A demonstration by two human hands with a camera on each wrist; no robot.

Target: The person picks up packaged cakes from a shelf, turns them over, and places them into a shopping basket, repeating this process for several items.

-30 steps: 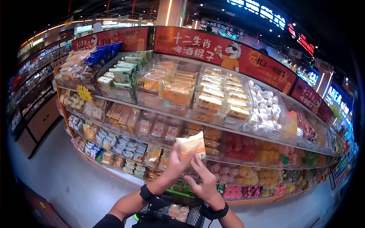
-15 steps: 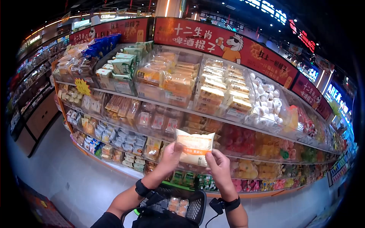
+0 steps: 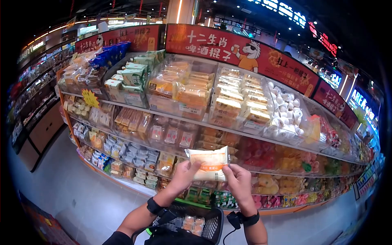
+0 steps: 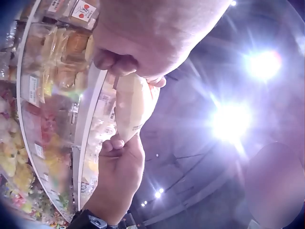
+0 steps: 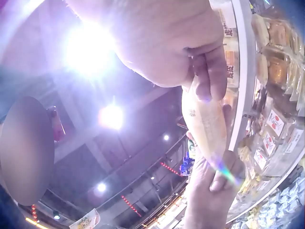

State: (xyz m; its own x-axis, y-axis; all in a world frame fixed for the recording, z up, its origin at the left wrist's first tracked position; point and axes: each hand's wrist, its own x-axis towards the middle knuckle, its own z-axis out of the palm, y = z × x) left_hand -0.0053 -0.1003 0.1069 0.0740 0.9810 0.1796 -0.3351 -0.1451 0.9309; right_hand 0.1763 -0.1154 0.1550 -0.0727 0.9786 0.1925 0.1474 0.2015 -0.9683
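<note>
A packaged bread [image 3: 209, 160] in a clear wrapper with an orange printed band is held up in front of the shelves, its printed face toward the head camera. My left hand [image 3: 184, 175] pinches its left side, thumb over the front. On the right edge, my right hand [image 3: 239, 179] grips the wrapper between thumb and fingers. Both wrist views show the pack edge-on: the bread pack [image 4: 131, 105] spans the two hands in the left one, and small dark print shows on the bread pack [image 5: 205, 121] in the right one.
Below the hands is a black shopping basket [image 3: 216, 222] with packaged buns [image 3: 193, 225] inside. Ahead, tiered shelves [image 3: 179, 114] carry clear bins of wrapped cakes and sweets, with a red sign [image 3: 241, 53] above. Grey floor [image 3: 98, 196] lies to the left.
One second ago the pack was tilted, with the right hand's fingers extended near it. Both hands then spread to its two sides, and the pack turned face-on. It has since dipped slightly.
</note>
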